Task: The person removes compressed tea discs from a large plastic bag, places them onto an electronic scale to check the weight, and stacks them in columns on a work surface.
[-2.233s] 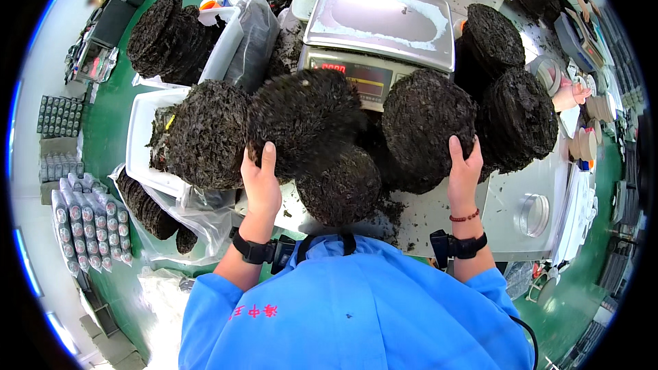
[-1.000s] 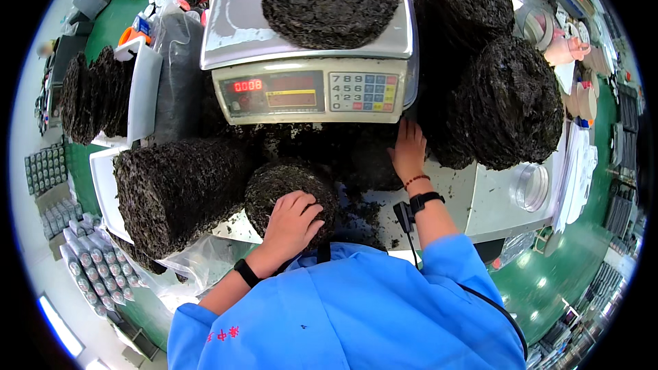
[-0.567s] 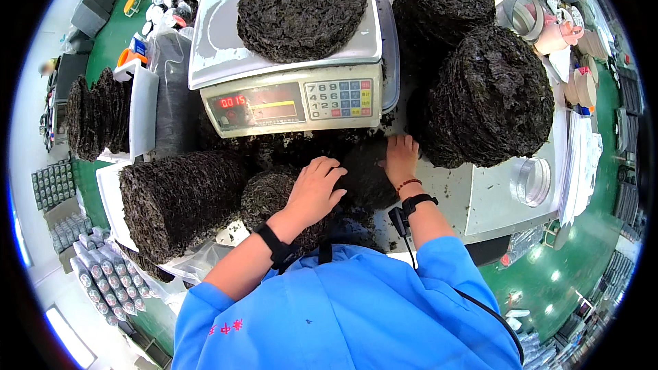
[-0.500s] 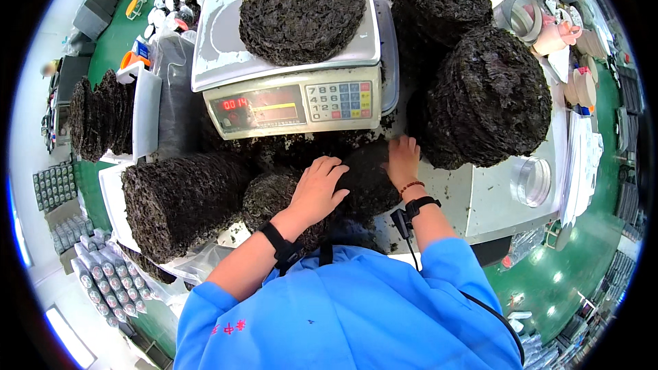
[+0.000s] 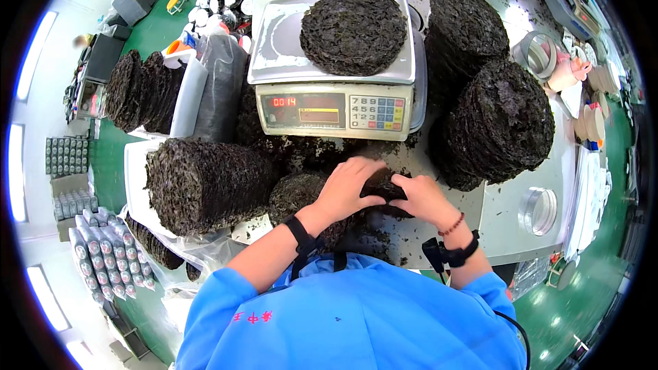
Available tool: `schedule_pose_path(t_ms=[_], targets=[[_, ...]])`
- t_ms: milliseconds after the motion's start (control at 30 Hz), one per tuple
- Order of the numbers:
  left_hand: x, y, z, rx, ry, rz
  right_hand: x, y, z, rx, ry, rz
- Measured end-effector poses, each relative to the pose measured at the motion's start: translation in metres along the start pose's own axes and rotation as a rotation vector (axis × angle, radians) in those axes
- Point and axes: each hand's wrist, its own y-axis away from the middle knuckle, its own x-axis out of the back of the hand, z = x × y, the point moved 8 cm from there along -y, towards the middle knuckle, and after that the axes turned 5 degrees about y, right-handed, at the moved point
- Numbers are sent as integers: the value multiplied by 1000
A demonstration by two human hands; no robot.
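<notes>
— Both hands have come together since a moment ago: left hand point(image 5: 347, 188) and right hand point(image 5: 423, 197) now pinch one dark clump point(image 5: 384, 185) below the scale point(image 5: 334, 106).

— Picking a portion, likely; next needs a steady lift toward the round cake point(image 5: 354, 29) on its pan.

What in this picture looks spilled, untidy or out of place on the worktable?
Dark loose flakes lie scattered over the grey metal worktable below the grey weighing scale and around both hands, which pinch a small dark clump of dried leaf. They look like crumbs shed from the round pressed dark cakes.
</notes>
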Motion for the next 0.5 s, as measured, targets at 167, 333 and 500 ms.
schedule_pose_path(t_ms=[167,333,500], targets=[[32,-6,5,238,298,-36,78,9,-64,220,175,353],[82,30,-54,495,721,271,124,10,-95,317,13,560],[137,56,-51,441,782,522,79,-22,-20,57,-1318,195]])
